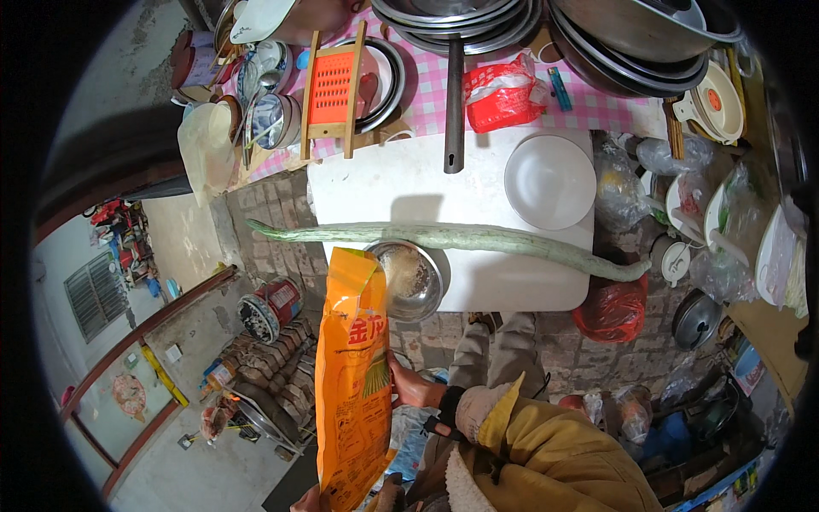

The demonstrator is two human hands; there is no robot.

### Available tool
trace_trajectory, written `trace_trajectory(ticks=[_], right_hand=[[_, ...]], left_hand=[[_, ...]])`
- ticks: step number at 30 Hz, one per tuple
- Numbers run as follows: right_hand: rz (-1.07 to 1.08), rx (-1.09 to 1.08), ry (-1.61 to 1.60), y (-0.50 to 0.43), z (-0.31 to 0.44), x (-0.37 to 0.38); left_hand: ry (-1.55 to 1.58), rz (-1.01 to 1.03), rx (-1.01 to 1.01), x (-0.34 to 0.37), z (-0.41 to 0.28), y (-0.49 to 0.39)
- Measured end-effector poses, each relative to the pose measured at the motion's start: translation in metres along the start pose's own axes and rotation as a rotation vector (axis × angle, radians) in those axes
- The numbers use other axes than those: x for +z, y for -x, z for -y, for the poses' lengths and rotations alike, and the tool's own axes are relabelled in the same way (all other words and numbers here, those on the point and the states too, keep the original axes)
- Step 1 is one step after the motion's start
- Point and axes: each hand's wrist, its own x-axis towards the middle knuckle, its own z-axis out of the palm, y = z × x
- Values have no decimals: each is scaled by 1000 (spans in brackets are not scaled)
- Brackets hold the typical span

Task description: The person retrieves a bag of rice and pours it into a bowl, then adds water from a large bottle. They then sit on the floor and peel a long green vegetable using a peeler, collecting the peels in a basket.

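Observation:
An orange printed plastic bag (pixel 352 397) is tilted with its top over a metal bowl (pixel 416 288), which holds pale powdery or grainy stuff. My right hand (pixel 409 384) grips the bag's right side. At the bottom edge of the view my left hand (pixel 307 500) holds the bag's lower end, mostly cut off by the frame. The bowl stands at the front edge of a white table (pixel 358 185). Behind it a long pale green gourd (pixel 473 239) lies across the table, both ends reaching past its edges. A white plate (pixel 550 182) sits at the back right.
Stacked metal pans (pixel 453 102), one handle jutting over the white table, an orange grater (pixel 331 86), bowls and a red plastic bag (pixel 502 95) crowd the checked cloth behind. Bagged food hangs or stands at right. A red bag (pixel 611 308) and a bucket (pixel 272 308) are lower down.

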Motion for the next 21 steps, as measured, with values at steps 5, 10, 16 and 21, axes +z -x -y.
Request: trace_trajectory(ticks=[5,10,16,21], right_hand=[[11,-8,-15,5,-4,4],[-21,-15,-6,9,-6,9],[61,36,29,14,-3,8],[50,16,76,16,-10,7]], left_hand=[[-7,36,-11,-6,-5,4],[9,-36,27,-5,-12,10],[19,-16,2,2,-5,19],[13,-49,56,17,12,28]])
